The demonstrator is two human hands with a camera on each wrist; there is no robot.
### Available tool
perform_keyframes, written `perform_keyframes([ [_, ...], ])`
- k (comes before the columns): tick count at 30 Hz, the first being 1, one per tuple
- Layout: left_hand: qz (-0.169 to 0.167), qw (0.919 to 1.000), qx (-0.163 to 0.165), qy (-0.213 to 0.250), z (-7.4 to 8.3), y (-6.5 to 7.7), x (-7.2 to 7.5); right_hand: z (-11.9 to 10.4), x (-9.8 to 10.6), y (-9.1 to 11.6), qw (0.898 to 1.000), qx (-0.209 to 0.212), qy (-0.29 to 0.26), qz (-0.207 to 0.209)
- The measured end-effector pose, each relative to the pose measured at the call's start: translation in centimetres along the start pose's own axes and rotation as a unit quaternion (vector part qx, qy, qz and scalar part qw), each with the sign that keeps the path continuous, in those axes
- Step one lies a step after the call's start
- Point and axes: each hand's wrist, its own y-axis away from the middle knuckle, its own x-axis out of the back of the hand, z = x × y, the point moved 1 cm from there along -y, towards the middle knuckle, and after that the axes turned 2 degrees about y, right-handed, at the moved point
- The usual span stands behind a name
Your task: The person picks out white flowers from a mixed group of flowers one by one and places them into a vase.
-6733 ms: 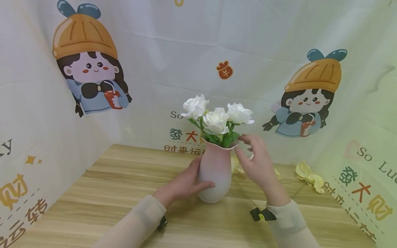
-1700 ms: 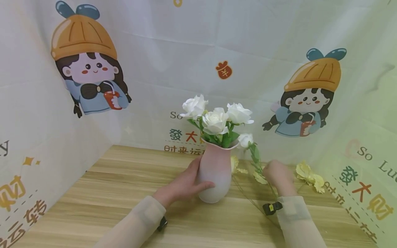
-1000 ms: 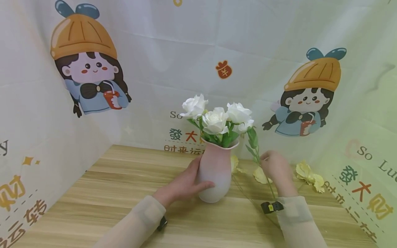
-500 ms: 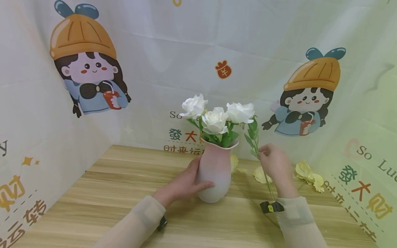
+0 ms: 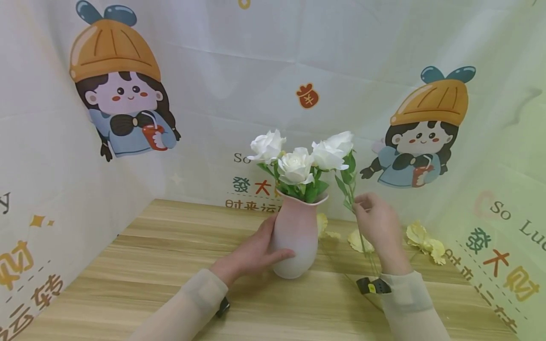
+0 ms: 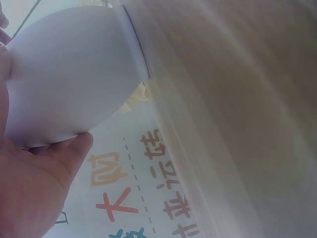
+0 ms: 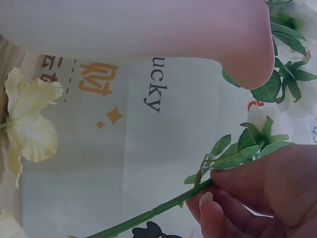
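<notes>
A pink-to-white vase [image 5: 296, 237] with a wavy rim stands upright on the table, and three white roses [image 5: 295, 166] with green leaves rise from its mouth. My left hand [image 5: 249, 251] grips the vase's lower left side, thumb across the front. To the right of the vase, my right hand [image 5: 378, 229] pinches the green stem [image 7: 148, 215] of another white rose [image 5: 343, 142] between thumb and fingers. That rose is held upright outside the vase, its bloom partly behind the right-hand rose in the head view. Its lower stem runs down past my wrist.
Yellow flowers [image 5: 425, 241] lie on the wooden table [image 5: 153, 255] behind and right of my right hand. Another yellow bloom [image 5: 359, 240] lies between the vase and that hand. A printed cloth [image 5: 239, 94] hangs around the table's back and sides.
My right hand has left the vase's rim, taken hold of a white rose on the right and raised it upright, its bloom moving up beside the bouquet. My left hand stays on the vase.
</notes>
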Motion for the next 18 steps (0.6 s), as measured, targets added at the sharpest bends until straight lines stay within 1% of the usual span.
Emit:
perform_keyframes([
  [5,0.001,1.0000,-0.003,0.000,0.00,-0.02,-0.04,-0.31,0.02,0.12,1.000,0.016,-0.011,0.020],
  [12,0.003,1.0000,-0.006,-0.001,0.17,0.02,0.09,-0.51,0.16,0.19,0.999,0.026,-0.030,0.034],
  [18,0.005,1.0000,-0.003,-0.002,0.23,0.04,0.06,-0.84,0.57,0.32,0.996,0.040,-0.044,0.064],
])
